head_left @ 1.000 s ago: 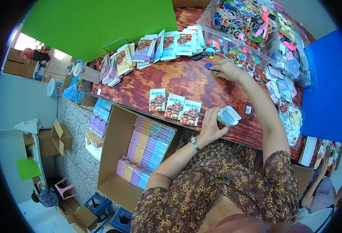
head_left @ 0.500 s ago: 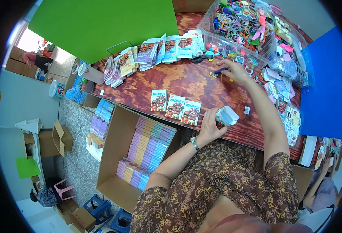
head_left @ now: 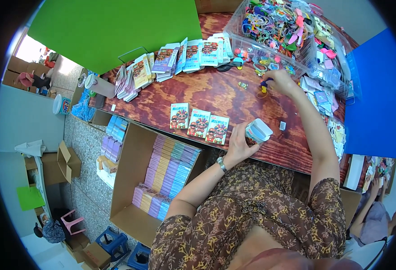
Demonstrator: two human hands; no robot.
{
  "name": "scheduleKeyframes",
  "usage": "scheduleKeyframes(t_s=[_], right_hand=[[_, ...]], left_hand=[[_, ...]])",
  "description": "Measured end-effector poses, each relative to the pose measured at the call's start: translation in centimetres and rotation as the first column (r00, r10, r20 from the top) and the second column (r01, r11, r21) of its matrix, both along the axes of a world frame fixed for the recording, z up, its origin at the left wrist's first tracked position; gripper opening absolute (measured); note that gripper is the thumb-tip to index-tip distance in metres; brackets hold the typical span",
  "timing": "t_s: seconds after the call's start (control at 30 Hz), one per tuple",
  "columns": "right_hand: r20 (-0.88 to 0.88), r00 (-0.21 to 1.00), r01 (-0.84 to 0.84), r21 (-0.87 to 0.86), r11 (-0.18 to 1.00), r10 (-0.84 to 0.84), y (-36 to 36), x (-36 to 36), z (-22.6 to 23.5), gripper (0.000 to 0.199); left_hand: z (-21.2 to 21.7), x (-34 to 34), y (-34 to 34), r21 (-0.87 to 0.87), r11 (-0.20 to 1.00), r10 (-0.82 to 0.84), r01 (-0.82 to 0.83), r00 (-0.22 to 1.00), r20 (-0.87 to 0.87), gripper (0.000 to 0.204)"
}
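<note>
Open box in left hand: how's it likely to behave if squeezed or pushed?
Probably light: the open box looks like thin printed card. Likely to crush under a hard squeeze, since its mouth is open and unbraced. The raised white flap would probably bend easily if bumped.

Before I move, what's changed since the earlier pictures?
The right hand has moved rightward, carrying the dark blue trinket away from the small yellowish trinket on the table. Unchanged: the left hand holds the open box; three boxes lie in a row.
</note>
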State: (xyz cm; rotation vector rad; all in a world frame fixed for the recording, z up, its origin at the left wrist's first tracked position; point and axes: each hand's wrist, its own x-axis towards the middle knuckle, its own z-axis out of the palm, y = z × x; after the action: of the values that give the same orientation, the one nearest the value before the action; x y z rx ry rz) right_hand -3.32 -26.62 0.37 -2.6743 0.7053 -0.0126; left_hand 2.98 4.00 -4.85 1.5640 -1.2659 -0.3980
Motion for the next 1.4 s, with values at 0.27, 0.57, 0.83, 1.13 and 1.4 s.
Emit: scheduleKeyframes(t_s=[0.27, 0.57, 0.83, 1.13, 1.4], right_hand=[[0.218, 0.949, 0.171, 0.254, 0.952, -0.229, 2.8, 2.3, 0.1, 0.021], [0.185, 0.979, 0.093, -0.041, 0.995, -0.084, 5.2, 6.7, -5.2, 0.03], [0.098, 0.988, 0.114, 0.039, 0.993, -0.118, 4.8, 6.9, -5.6, 0.042], [0.093, 0.99, 0.116, -0.064, 0.991, -0.11, 6.0, 6.6, -6.1, 0.021], [0.032, 0.999, -0.013, -0.39, 0.921, 0.028, 6.8, 4.5, -3.8, 0.02]], left_hand=[[-0.1, 0.0, -0.1, 0.002, 1.0, 0.01, -0.01, 1.0, 0.023, 0.077], [0.0, -0.1, 0.1, -0.012, 1.0, 0.027, -0.027, 0.999, -0.028, 0.073], [0.0, 0.0, 0.2, -0.015, 1.0, 0.025, -0.025, 1.0, -0.003, 0.073], [-0.6, -0.8, 0.0, -0.001, 0.998, 0.069, -0.069, 0.998, 0.007, 0.076], [-0.5, -1.1, 0.4, 0.02, 0.994, 0.106, -0.106, 0.994, 0.031, 0.073]])
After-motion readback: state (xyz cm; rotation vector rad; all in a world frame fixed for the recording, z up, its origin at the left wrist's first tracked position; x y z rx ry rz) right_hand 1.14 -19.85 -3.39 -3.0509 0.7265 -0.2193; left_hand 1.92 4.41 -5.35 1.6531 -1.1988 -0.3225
